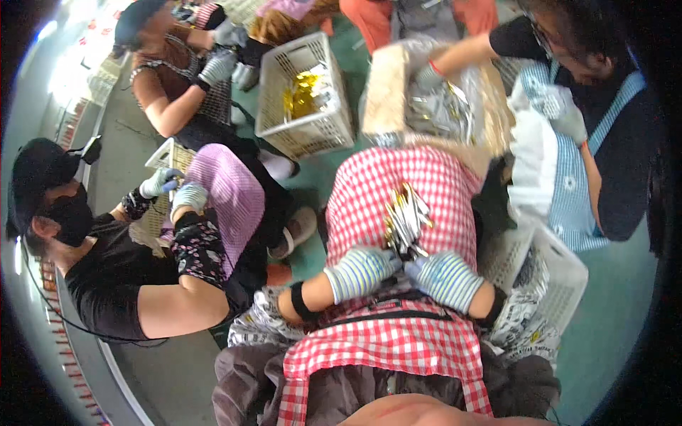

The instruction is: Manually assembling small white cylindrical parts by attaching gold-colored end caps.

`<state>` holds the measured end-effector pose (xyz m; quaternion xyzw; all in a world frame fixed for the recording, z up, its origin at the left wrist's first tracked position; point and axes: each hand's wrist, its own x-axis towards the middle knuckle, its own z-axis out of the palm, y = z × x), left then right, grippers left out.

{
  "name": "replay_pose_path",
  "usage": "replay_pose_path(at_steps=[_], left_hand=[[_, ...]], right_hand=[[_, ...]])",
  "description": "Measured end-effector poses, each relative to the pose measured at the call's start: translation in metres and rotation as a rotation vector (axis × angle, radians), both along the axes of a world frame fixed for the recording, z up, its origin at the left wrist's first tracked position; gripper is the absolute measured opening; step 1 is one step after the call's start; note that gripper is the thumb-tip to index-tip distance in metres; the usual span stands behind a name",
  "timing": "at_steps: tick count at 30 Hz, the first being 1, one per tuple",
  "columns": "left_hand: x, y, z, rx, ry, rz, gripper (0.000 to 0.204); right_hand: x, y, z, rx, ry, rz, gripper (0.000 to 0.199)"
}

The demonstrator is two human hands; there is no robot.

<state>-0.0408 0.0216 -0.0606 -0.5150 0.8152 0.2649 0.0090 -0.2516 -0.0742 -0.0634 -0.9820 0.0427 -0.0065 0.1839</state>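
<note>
My left hand (364, 273), in a striped knit glove, is closed low over my lap with its fingertips pointing inward. Close beside it, my right hand (449, 281) wears a matching glove and is closed too. The fingertips nearly meet, and whatever they pinch is too small to make out. Just beyond them lies a pile of slim, shiny silver and gold pieces (408, 216), metal-looking, of a kind I cannot tell. The pile rests on a red-and-white checked cloth (362, 184) spread over my lap.
Ahead stands an open lined box (383, 92) of silvery pieces, a co-worker's gloved hand in it. A pale crate (305, 135) holds gold and silver pieces. Another crate (568, 284) stands at my right. Co-workers sit close at left (135, 284), far left and right (625, 149).
</note>
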Motion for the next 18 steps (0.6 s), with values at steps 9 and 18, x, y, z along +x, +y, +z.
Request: replay_pose_path(at_steps=[9, 18], left_hand=[[0.04, 0.016, 0.039, -0.069, 0.228, 0.201, 0.03], [0.058, -0.013, 0.053, -0.323, 1.32, 0.498, 0.031]], right_hand=[[-0.004, -0.02, 0.051, 0.12, 0.179, -0.101, 0.048], [-0.017, -0.034, 0.065, 1.008, -0.645, -0.572, 0.017]])
